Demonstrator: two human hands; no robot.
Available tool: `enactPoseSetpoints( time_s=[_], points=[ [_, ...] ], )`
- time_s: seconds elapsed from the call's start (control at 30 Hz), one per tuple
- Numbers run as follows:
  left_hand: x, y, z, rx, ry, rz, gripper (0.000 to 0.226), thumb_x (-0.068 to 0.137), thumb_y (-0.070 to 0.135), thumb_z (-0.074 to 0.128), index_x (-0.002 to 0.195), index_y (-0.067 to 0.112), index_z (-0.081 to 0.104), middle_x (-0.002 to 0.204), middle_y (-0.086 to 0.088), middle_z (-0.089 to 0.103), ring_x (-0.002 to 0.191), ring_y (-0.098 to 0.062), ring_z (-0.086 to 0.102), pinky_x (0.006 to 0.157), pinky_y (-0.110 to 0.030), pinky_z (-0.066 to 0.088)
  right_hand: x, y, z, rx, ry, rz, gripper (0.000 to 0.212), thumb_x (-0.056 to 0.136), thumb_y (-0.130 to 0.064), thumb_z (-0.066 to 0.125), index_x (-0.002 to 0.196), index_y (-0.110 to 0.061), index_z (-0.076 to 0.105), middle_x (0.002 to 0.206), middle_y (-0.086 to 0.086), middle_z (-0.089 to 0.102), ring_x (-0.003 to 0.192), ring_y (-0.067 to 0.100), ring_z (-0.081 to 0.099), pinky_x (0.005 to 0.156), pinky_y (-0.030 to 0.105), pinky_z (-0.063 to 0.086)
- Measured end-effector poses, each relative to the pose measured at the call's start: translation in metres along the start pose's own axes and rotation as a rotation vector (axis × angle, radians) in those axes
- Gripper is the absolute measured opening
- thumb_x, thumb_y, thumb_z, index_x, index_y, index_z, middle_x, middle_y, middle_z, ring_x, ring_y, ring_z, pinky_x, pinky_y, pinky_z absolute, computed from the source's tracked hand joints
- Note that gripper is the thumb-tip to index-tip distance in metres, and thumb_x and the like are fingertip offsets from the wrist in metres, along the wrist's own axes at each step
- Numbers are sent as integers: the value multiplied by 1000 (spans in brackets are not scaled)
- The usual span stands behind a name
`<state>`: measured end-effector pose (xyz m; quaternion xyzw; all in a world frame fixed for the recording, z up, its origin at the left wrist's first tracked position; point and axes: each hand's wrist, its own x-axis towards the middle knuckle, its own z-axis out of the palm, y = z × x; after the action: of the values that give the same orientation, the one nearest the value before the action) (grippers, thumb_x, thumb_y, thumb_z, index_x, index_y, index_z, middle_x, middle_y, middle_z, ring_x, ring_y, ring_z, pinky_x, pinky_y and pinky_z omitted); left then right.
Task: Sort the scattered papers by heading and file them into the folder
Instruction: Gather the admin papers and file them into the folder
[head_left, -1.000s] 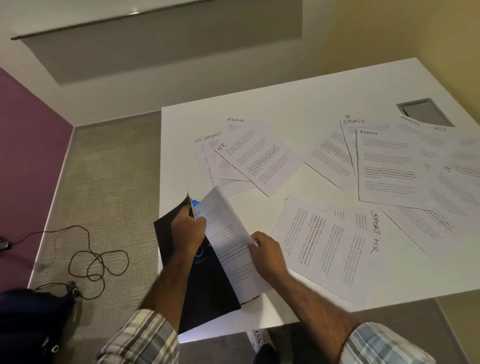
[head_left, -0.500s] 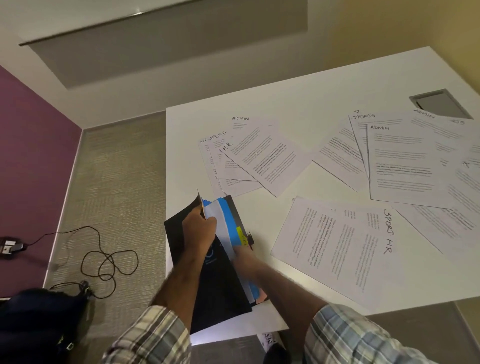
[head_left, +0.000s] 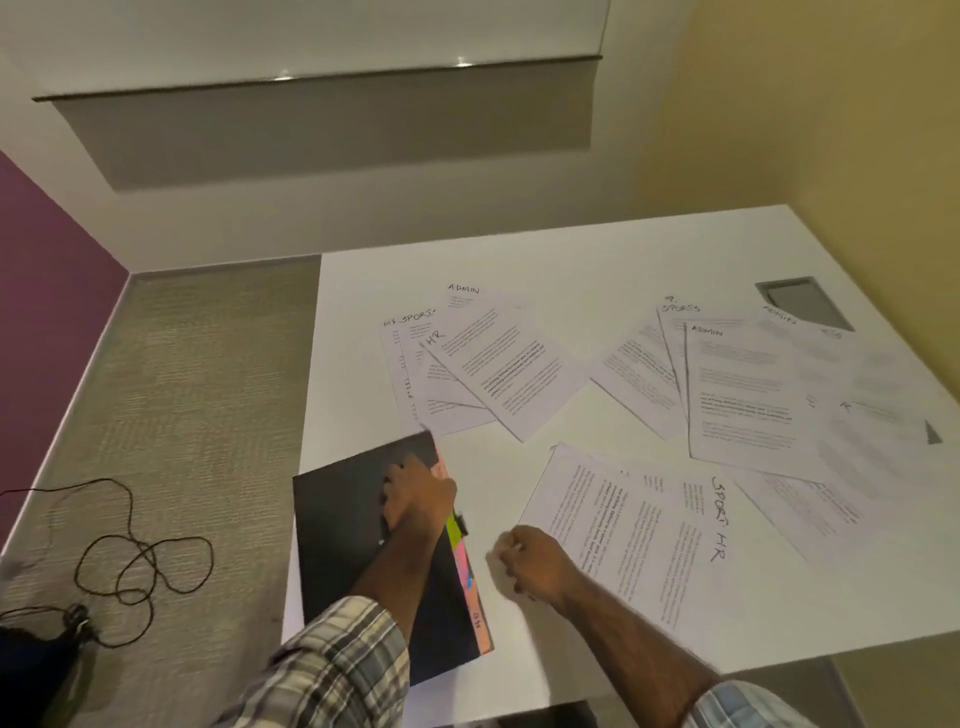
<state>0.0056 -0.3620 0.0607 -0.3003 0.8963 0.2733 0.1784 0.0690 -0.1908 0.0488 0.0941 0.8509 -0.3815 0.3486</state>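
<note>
Head view: left hand (head_left: 418, 500) flat on folder (head_left: 340, 535) at surface's (head_left: 561, 260) left edge; right hand's (head_left: 535, 564) grip closed, empty.

A white rectangular table (head_left: 571, 260) has a grey rectangular hatch (head_left: 802, 301) set near its far right corner. To its left, a thin black cable (head_left: 145, 561) loops on beige woven carpet (head_left: 197, 389), near a dark bag (head_left: 31, 675) and a purple wall (head_left: 47, 312).
</note>
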Motion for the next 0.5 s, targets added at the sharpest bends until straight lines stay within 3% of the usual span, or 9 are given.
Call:
enactPoseSetpoints(
  time_s=[0.17,0.23,0.3,0.37,0.5],
  points=[
    [-23,12,17,59,9,109,54,88,39,59,134,12,49,135,-15,50,124,-33,50,100,-46,47,-14,21,-44,-17,100,7,18,97,-26,53,90,-13,63,101,5,69,99,26,66,87,39,54],
    [-33,20,29,81,2,209,64,94,44,54,148,14,39,151,-15,41,136,-33,42,110,-44,41,-20,28,-61,-68,159,18,24,98,-27,51,102,-10,66,106,3,67,101,23,64,85,33,50],
    [-43,31,41,96,-45,297,74,98,49,48,158,16,21,166,-14,19,152,-33,20,123,-45,24,-25,37,-76,-128,216,22,32,100,-34,50,117,-12,65,119,6,66,110,24,62,92,34,49],
    [-52,46,50,114,-69,392,77,99,50,45,161,17,13,170,-12,6,156,-32,5,127,-46,11,-29,47,-91,-235,301,6,44,102,-44,46,135,-17,57,134,8,58,125,27,55,101,37,45],
    [-68,87,59,134,-63,571,77,101,54,41,162,21,9,170,-9,-6,157,-31,-5,126,-46,2,-35,68,-137,-435,466,-25,62,103,-55,37,155,-22,35,165,9,28,153,31,21,120,50,27]
  ],
)
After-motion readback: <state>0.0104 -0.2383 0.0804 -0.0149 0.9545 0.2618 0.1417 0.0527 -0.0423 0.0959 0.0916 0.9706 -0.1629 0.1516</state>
